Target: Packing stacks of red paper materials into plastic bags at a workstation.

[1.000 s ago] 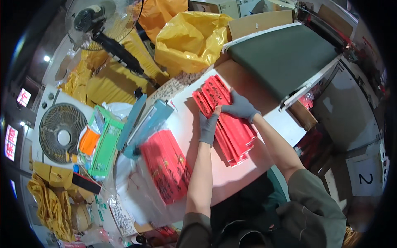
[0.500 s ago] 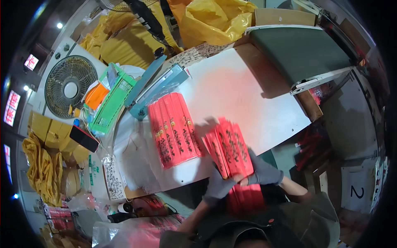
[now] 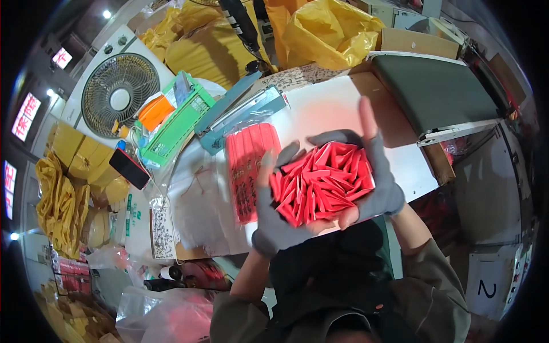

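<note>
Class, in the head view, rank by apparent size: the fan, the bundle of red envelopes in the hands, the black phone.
1. Bundle of red envelopes and fan: look alike; the bundle is held nearer the camera, so unsure.
2. Black phone, clearly smallest.

A packet (image 3: 250, 171) lies on the table (image 3: 337, 106), left of the raised bundle (image 3: 320, 183). A basket (image 3: 177, 123) sits farther left, beside the fan (image 3: 117, 94).

A thick bundle of red envelopes (image 3: 320, 183) stood on end, its folded edges fanned unevenly toward the camera, lifted above the white table and cupped on both sides by gloved hands.
</note>
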`<act>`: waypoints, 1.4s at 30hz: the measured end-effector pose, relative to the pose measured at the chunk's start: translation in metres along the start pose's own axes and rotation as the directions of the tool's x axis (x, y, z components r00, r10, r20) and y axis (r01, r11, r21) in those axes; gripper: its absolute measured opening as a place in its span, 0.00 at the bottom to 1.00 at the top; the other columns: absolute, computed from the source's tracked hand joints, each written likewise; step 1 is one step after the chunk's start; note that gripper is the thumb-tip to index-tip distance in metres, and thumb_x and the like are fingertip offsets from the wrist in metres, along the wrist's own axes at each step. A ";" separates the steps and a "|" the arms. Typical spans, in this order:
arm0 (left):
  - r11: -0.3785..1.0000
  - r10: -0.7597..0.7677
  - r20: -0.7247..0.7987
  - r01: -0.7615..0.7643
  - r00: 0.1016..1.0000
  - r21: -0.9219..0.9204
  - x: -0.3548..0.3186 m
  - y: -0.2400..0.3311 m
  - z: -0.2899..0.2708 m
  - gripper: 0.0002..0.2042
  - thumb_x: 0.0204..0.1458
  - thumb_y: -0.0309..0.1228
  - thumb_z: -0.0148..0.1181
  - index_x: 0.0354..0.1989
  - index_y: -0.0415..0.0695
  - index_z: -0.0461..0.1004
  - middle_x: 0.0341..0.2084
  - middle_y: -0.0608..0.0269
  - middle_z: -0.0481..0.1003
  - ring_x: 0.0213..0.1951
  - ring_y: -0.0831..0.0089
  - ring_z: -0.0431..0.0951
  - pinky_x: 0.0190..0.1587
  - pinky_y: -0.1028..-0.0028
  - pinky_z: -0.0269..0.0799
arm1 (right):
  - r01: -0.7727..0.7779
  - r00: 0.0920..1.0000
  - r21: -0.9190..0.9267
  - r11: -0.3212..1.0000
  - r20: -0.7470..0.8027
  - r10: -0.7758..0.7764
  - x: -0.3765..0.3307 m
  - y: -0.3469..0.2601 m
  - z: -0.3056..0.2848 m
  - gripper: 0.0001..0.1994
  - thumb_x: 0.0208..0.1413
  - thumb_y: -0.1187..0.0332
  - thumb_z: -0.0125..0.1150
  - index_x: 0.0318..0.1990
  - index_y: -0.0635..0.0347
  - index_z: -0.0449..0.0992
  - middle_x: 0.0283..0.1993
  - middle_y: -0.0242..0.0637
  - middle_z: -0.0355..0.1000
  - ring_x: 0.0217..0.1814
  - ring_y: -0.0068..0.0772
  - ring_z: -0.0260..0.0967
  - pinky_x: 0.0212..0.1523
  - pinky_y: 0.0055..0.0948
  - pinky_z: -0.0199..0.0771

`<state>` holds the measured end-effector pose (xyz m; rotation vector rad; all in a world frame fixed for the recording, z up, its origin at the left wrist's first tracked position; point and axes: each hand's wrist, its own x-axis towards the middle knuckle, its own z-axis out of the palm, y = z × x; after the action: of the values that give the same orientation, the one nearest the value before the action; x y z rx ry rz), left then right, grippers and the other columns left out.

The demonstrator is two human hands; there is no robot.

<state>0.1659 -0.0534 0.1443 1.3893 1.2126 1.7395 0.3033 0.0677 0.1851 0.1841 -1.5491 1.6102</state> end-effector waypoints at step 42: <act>0.717 -0.039 -0.548 0.405 0.836 0.567 -0.131 -0.075 -0.345 0.08 0.45 0.26 0.58 0.33 0.39 0.73 0.32 0.54 0.77 0.34 0.60 0.77 0.40 0.69 0.71 | -0.701 0.613 -0.160 0.695 0.364 0.701 -0.033 0.139 0.049 0.10 0.50 0.69 0.60 0.37 0.67 0.79 0.34 0.36 0.75 0.39 0.24 0.69 0.46 0.23 0.67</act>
<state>-0.1354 -0.2360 0.0095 1.0554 2.3864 1.5854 0.2108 0.0309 0.0715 -0.1418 -2.1089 2.2921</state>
